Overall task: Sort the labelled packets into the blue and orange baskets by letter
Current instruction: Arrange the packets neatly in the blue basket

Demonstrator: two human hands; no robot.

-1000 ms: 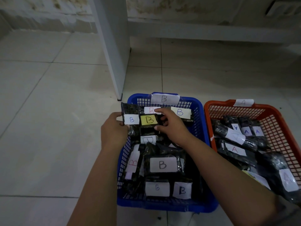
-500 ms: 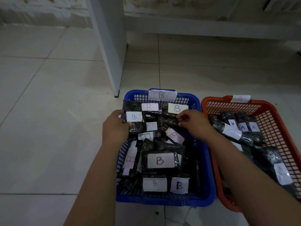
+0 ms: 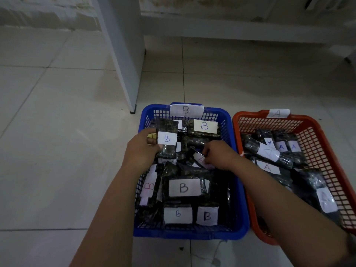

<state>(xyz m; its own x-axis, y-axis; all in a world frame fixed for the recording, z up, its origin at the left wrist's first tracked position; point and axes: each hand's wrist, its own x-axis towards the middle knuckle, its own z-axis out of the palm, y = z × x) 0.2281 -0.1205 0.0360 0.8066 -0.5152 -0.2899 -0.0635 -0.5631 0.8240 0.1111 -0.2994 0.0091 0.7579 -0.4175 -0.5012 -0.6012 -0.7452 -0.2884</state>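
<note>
Left hand [image 3: 141, 149] gripping 1 B packet [image 3: 166, 140] upright over blue basket [image 3: 234, 193], right hand [image 3: 216, 154] — fingers pinching another packet [image 3: 201, 160] inside, orange basket [image 3: 316, 130] beside

Plain indoor room, likely a home or storeroom, pale tiled floor [image 3: 57, 151] with grout lines, stained, peeling wall [image 3: 212, 4] along the far edge, white upright panel [image 3: 123, 54] standing on the tiles

Left hand [image 3: 142, 149]: now lifts its B packet [image 3: 166, 140] upright above the pile in the blue basket [image 3: 234, 191].
Right hand [image 3: 218, 155]: has left the basket's back and pinches a red-lettered packet [image 3: 202, 160] mid-pile.
Yellow-labelled packet: no longer on top.
</note>
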